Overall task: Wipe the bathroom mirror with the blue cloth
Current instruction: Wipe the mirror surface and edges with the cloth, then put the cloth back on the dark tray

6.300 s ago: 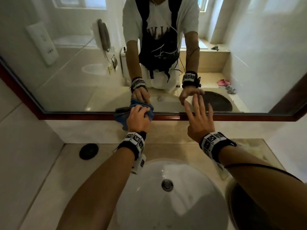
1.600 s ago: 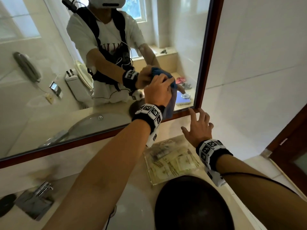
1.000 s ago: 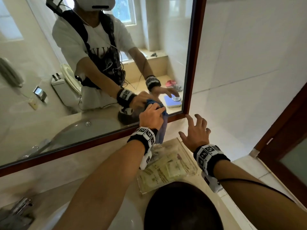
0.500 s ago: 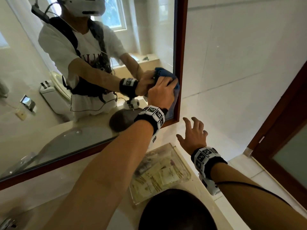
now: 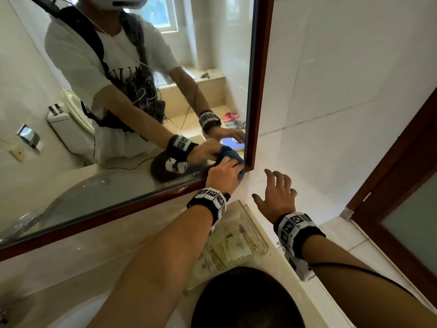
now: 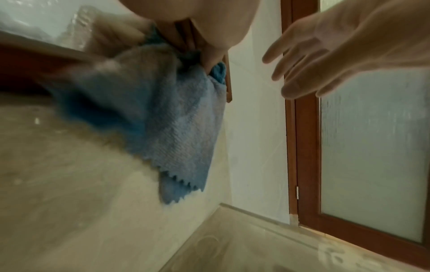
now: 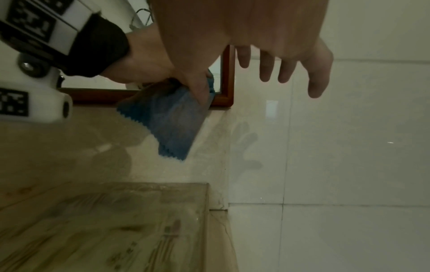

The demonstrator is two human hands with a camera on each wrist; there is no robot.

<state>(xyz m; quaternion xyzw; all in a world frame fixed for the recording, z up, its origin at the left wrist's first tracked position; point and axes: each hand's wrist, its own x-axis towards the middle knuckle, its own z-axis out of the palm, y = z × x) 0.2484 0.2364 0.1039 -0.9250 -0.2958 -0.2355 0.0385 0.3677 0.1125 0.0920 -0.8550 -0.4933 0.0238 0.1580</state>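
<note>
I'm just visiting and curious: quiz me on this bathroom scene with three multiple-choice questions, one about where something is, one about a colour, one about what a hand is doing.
1. Where on the mirror is the cloth being pressed?
A. top left corner
B. bottom right corner
C. centre

2. What colour is the mirror's frame?
A. reddish brown
B. white
C. chrome

3. What is the right hand doing?
A. gripping the cloth
B. holding a bottle
C. held open, holding nothing

Answers:
1 B, the left hand holds the cloth where the frame's bottom and right sides meet.
2 A, it looks like stained wood.
3 C, its fingers are spread near the tiled wall.
</note>
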